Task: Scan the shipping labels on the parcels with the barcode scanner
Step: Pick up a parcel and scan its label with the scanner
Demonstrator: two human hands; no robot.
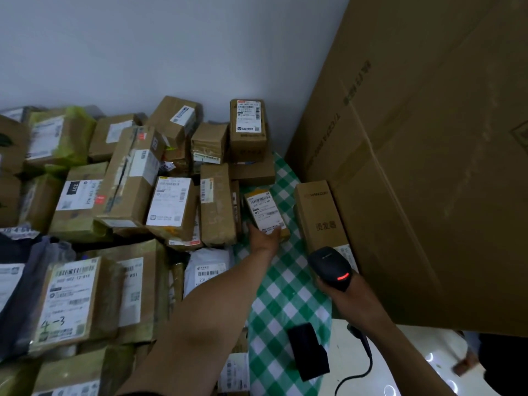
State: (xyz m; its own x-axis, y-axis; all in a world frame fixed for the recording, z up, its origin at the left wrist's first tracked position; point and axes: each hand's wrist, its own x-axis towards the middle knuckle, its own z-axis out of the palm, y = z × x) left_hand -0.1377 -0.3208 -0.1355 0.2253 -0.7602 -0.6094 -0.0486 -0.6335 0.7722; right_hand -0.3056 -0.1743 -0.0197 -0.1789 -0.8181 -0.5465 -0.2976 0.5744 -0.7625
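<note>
My left hand reaches far forward and grips the near end of a small yellow-brown parcel, whose white shipping label faces up. That parcel lies on the green checked cloth. My right hand holds a black barcode scanner with its red light lit; its head points forward over the cloth, and its cable trails down behind. A heap of brown parcels with white labels fills the left and middle.
A very large cardboard box stands at the right against the white wall. A narrow upright carton leans beside it. A black stand sits on the cloth near the front. A white mailer bag lies under my left forearm.
</note>
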